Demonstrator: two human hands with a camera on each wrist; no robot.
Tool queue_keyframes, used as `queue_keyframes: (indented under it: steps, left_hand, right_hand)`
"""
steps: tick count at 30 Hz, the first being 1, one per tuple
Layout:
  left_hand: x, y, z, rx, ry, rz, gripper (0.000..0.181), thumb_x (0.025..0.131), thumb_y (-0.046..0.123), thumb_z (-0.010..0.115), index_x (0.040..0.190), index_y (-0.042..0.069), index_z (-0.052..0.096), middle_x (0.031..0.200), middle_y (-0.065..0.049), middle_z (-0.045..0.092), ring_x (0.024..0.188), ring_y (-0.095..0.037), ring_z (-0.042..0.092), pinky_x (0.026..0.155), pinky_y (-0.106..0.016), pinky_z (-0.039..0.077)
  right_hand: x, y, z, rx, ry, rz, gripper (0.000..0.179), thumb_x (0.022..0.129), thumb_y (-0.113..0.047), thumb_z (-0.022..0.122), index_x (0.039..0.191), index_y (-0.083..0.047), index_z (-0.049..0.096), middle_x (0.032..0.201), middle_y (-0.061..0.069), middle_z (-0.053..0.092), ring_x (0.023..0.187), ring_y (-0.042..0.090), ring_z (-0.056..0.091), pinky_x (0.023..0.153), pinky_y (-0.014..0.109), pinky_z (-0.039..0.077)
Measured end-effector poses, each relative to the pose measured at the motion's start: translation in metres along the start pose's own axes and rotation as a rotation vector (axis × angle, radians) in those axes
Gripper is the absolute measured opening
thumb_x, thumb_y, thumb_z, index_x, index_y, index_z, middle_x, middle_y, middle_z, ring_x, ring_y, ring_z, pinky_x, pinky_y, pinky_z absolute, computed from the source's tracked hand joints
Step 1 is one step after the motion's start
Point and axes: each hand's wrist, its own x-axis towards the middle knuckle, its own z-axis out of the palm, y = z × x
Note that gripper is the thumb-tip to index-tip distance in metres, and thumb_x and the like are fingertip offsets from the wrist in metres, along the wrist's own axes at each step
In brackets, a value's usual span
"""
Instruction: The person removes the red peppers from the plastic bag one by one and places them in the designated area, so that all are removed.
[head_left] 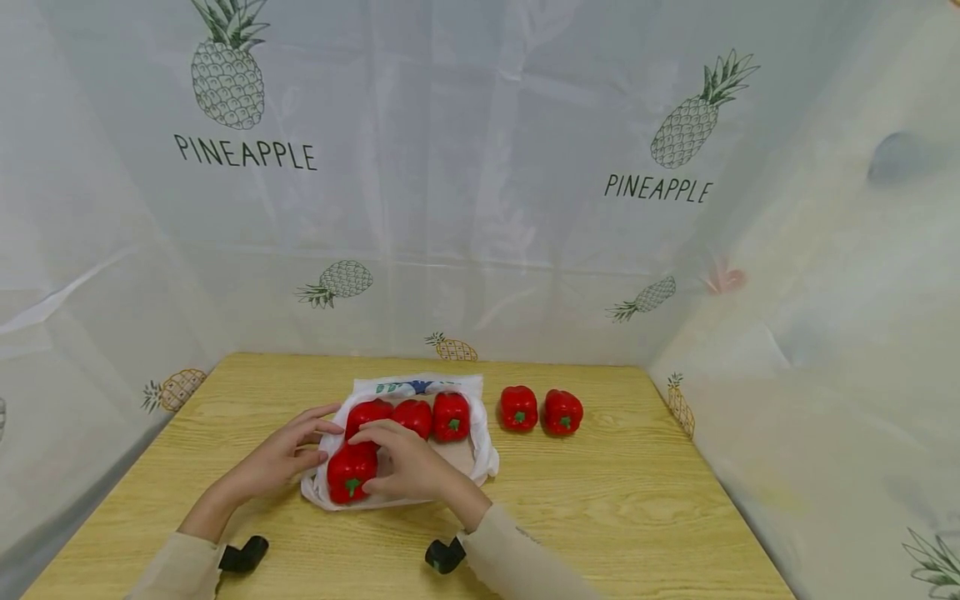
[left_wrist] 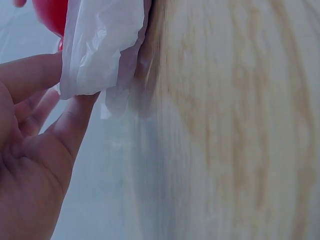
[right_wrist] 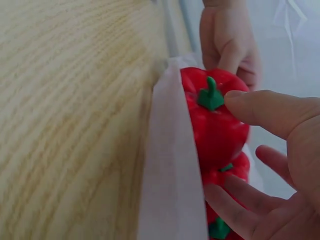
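A white plastic bag (head_left: 486, 454) lies spread on the table with its sides up and a tan floor showing inside. Several red bell peppers sit in it, among them one at the back right (head_left: 452, 417). My left hand (head_left: 279, 454) is at the bag's left rim; in the left wrist view thumb and fingers pinch the white plastic (left_wrist: 100, 50). With fingers and thumb curved about it, my right hand (head_left: 412, 462) holds the front-left bell pepper (head_left: 349, 473). The right wrist view shows that thumb by the pepper's green stem (right_wrist: 211, 97).
Two more red bell peppers, a left one (head_left: 518, 408) and a right one (head_left: 562, 412), stand on the wooden table (head_left: 600, 500) right of the bag. A pale curtain with pineapple prints (head_left: 465, 208) hangs behind the table and along both sides.
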Motion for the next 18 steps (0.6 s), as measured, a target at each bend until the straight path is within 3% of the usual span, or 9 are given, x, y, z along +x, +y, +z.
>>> queue_keyframes:
  steps: [18]
  left_hand:
    - [0.000,-0.001,0.000,0.003,0.005,0.009,0.035,0.103,0.004,0.068,0.137,0.008,0.065,0.167,-0.021,0.034,0.126,-0.045,0.061,0.097,-0.023,0.054]
  right_hand:
    - [0.004,0.002,0.018,-0.022,-0.008,0.040,0.057,0.091,-0.017,0.087,0.142,-0.022,0.063,0.149,-0.006,0.058,0.136,0.007,0.051,0.107,0.018,0.046]
